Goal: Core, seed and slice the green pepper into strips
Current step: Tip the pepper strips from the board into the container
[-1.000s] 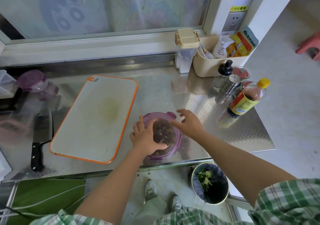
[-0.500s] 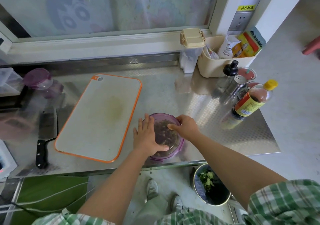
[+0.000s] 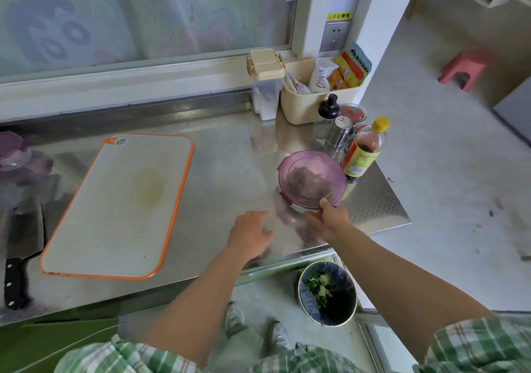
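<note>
On the stainless-steel surface point(image 3: 230, 157) no whole green pepper is in view. The dark contents of the round clear container with a purple clip-on lid point(image 3: 311, 180), at the right end just beside the yellow-capped brown sauce bottle point(image 3: 363, 154), are too dim through the lid to identify. They may be the pepper strips, but this is a judgement only. Green trimmings point(image 3: 320, 288) lie in the round lined waste bin point(image 3: 343, 279) on the floor below, consistent with a discarded core and seeds. The right hand point(image 3: 330, 217) grips the container's near rim, thumb on the lid; whether the container rests on the surface or is raised off it cannot be told. The left hand point(image 3: 250, 233) is open, fingers relaxed, low over the surface and holding nothing. The white orange-rimmed cutting board point(image 3: 120, 206) shows a pale yellow-green stain at its middle, and the black-handled cleaver point(image 3: 20, 254) lies just beside it, untouched. Coring, seeding and slicing therefore appear finished, with little but putting away left.
</note>
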The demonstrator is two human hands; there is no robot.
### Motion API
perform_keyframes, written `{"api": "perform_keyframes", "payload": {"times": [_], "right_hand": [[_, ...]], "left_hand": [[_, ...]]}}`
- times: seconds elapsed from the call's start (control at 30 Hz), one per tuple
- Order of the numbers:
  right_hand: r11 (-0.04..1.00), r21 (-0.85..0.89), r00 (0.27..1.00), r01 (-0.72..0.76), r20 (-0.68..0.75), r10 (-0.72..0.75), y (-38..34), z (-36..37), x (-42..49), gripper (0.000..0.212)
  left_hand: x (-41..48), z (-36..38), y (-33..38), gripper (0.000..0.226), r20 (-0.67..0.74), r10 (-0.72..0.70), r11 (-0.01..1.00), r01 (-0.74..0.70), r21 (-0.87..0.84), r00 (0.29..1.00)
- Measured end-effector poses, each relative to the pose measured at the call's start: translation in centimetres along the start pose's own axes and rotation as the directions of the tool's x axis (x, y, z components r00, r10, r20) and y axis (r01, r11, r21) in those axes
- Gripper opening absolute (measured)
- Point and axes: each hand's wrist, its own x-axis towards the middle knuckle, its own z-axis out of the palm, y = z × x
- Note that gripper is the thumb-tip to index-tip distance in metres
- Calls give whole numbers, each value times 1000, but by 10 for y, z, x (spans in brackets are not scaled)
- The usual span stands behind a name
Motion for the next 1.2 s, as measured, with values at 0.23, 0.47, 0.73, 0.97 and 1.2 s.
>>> {"api": "perform_keyframes", "payload": {"times": [0.23, 0.47, 0.73, 0.97, 1.2], "right_hand": [[890, -450, 825, -80, 471, 312, 10, 14, -47, 44], [703, -668, 737, 243, 598, 314, 52, 95, -67, 24], [99, -506, 502, 857, 863, 66, 95, 204, -81, 36], [-526, -195, 272, 828, 959, 73, 103, 255, -65, 32], [-700, -37, 169, 713, 978, 120, 105, 268, -61, 27]], "left_hand": [[-18, 9, -35, 30, -55, -55, 998, 56, 14, 997], [-65, -16, -151, 19, -239, -413, 907, 420, -23, 879], [-74, -30, -201, 65, -167, -441, 884, 459, 90, 882], [-69, -28, -204, 43, -271, -338, 879, 405, 251, 901], [-73, -24, -207, 36, -186, -312, 882, 357, 308, 932]]}}
